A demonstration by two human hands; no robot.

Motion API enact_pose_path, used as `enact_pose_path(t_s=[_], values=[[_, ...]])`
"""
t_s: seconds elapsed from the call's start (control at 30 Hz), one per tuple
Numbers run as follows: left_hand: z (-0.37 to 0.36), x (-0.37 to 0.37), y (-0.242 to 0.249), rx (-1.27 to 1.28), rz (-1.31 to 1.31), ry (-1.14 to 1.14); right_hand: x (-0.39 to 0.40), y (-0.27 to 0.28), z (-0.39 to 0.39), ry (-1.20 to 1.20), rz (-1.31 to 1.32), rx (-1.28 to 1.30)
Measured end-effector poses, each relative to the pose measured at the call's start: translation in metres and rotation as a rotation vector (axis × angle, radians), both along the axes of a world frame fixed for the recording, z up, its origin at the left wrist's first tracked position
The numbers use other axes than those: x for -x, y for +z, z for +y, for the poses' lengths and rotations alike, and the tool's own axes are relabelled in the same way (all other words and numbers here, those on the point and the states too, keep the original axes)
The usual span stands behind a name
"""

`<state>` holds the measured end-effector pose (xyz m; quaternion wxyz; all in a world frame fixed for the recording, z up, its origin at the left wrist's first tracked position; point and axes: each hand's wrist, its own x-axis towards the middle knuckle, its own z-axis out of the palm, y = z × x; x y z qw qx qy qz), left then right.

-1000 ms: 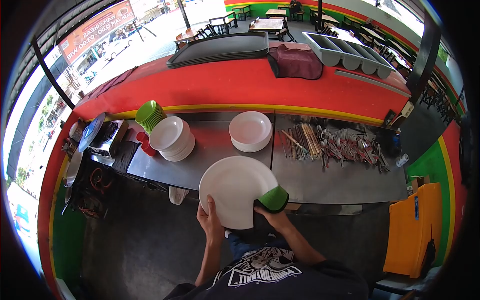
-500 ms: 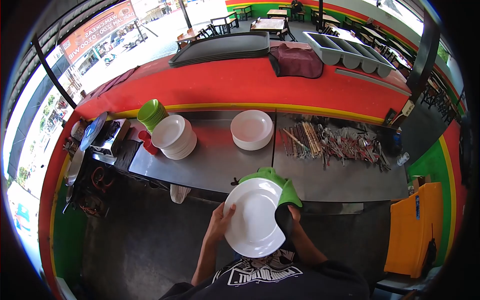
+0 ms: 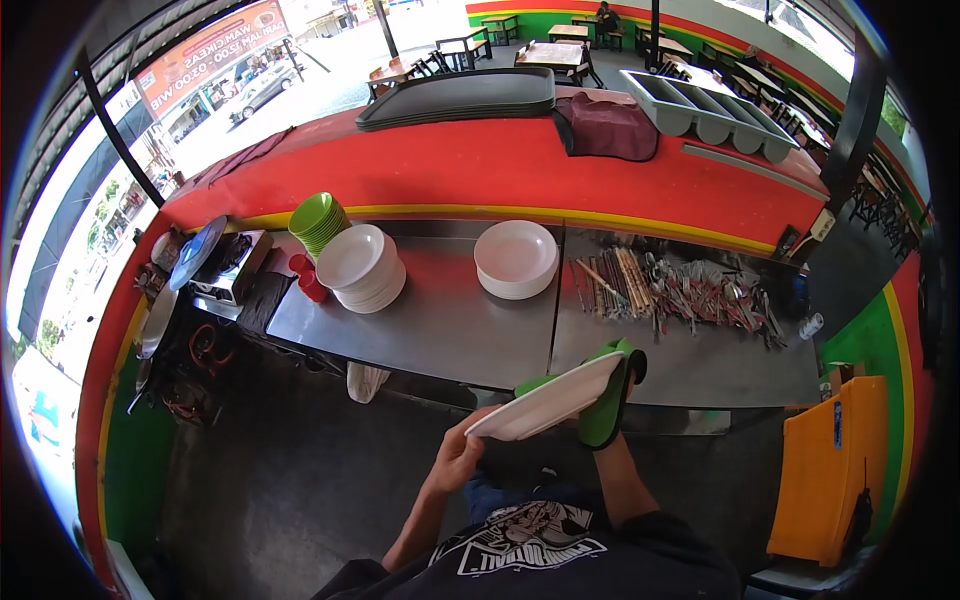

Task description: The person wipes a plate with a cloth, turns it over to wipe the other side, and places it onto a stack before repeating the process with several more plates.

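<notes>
My left hand (image 3: 460, 455) is closed on the left rim of a white plate (image 3: 550, 399), which is tilted so that I see it nearly edge-on. At the plate's right side my right hand (image 3: 611, 446) is mostly hidden behind a green cloth with black edging (image 3: 605, 405). The cloth wraps over the right rim and also shows behind the plate. Plate and cloth are held in front of the metal counter's near edge, above the floor.
On the metal counter (image 3: 450, 350) stand a tall stack of white plates (image 3: 352, 258), a second plate stack (image 3: 515, 255), green bowls (image 3: 318, 218) and red cups (image 3: 308, 280). Chopsticks (image 3: 615, 280) and piled cutlery (image 3: 712, 295) lie right. An orange bin (image 3: 830, 470) stands at right.
The plate has swung from facing me to nearly edge-on, its right side raised. The right hand and cloth have moved up and right. The view has shifted slightly.
</notes>
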<state>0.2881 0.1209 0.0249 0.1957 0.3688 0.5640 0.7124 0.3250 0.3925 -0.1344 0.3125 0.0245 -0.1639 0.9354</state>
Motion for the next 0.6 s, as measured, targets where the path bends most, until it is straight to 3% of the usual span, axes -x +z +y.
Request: enact_pose_path(t_s=[0.1, 0.17, 0.23, 0.27, 0.37, 0.4, 0.47, 0.53, 0.6], values=[[-0.002, -0.007, -0.01, 0.082, 0.279, 0.24, -0.005, 0.003, -0.014, -0.097, -0.162, -0.086], [-0.006, -0.013, 0.012, 0.163, 0.326, 0.334, -0.009, -0.013, -0.013, -0.172, -0.313, -0.177], [-0.01, -0.013, 0.02, 0.209, 0.377, 0.446, -0.013, -0.008, -0.024, -0.349, -0.538, -0.371], [-0.007, -0.012, 0.027, 0.179, 0.421, 0.491, -0.012, 0.021, -0.046, -0.495, -0.686, -0.518], [-0.008, -0.012, 0.04, 0.162, 0.459, 0.542, -0.018, -0.016, -0.071, -0.429, -0.659, -0.687], [-0.01, -0.014, 0.042, 0.168, 0.455, 0.549, -0.012, -0.058, -0.082, -0.221, -0.435, -0.471], [-0.006, -0.021, 0.046, 0.254, 0.477, 0.519, -0.02, -0.029, -0.099, -0.395, -0.382, -1.096], [0.003, -0.03, 0.053, 0.341, 0.504, 0.513, -0.043, 0.102, -0.128, -0.776, -0.323, -1.805], [0.001, -0.029, 0.047, 0.277, 0.347, 0.521, -0.046, 0.133, -0.147, -0.69, -0.122, -1.722]])
